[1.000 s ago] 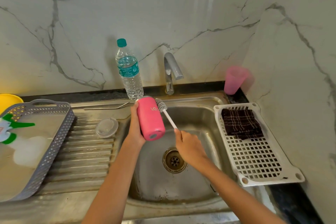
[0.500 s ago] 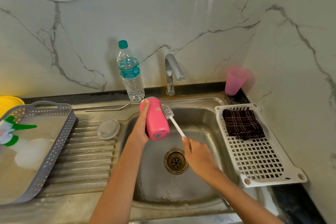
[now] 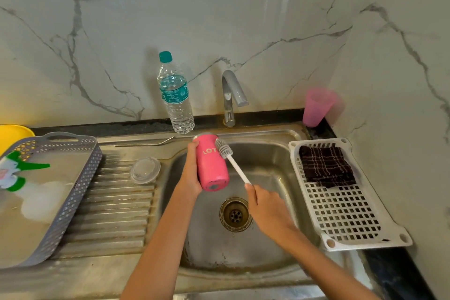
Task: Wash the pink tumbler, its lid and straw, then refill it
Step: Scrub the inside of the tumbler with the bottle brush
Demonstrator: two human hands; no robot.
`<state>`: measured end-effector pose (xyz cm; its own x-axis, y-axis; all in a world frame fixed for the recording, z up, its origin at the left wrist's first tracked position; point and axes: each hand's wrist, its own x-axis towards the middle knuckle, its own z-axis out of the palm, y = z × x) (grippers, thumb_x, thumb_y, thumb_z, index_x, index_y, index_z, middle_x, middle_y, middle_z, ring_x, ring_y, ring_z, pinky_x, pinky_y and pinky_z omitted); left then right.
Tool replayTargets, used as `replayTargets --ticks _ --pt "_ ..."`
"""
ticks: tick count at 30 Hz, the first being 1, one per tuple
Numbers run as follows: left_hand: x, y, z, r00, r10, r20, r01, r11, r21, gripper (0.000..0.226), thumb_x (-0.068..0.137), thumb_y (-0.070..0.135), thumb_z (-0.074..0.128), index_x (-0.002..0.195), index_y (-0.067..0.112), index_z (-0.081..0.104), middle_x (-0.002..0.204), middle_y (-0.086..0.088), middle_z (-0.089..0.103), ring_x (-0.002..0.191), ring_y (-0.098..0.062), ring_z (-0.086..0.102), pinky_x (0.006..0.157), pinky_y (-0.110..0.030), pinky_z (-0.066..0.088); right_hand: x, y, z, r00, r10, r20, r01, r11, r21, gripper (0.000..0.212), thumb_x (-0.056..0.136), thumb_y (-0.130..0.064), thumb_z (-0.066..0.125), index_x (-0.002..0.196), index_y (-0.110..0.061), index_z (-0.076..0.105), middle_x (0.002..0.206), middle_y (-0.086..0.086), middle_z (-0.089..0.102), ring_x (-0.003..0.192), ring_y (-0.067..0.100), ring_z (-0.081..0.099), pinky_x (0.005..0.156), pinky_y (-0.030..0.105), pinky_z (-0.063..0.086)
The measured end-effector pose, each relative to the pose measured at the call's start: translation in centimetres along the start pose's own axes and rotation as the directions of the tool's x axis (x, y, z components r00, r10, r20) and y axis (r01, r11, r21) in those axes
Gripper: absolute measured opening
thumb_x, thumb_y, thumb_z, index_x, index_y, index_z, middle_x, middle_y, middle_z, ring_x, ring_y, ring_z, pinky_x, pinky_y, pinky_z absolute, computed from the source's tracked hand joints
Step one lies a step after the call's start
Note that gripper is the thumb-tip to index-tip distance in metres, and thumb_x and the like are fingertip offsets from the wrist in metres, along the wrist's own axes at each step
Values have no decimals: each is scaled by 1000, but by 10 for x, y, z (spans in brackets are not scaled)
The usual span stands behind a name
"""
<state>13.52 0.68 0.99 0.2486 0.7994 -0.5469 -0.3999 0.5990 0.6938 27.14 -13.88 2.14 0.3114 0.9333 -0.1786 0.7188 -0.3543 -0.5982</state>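
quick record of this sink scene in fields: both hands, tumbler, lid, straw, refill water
left hand: grips pink tumbler, tilted over the sink
right hand: holds brush by its handle, bristles at the tumbler's side near its rim
lid: flat on the drainboard, left of the basin
straw: on the ledge behind the lid
water bottle: upright, capped, left of the tap

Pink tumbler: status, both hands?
Left hand grips pink tumbler over basin. Right hand holds brush, bristles at its side. Lid, straw left of basin; nothing obstructing.
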Motion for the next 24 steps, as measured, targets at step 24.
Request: replayTargets --ticks 24 --pt "7 4 11 997 71 -30 -74 986 -149 63 80 65 64 121 17 57 90 -8 69 78 -23 70 67 -36 60 -3 6 -1 999 -25 -24 27 997 68 42 100 -49 28 71 -24 44 60 0 54 60 25 57 55 37 46"
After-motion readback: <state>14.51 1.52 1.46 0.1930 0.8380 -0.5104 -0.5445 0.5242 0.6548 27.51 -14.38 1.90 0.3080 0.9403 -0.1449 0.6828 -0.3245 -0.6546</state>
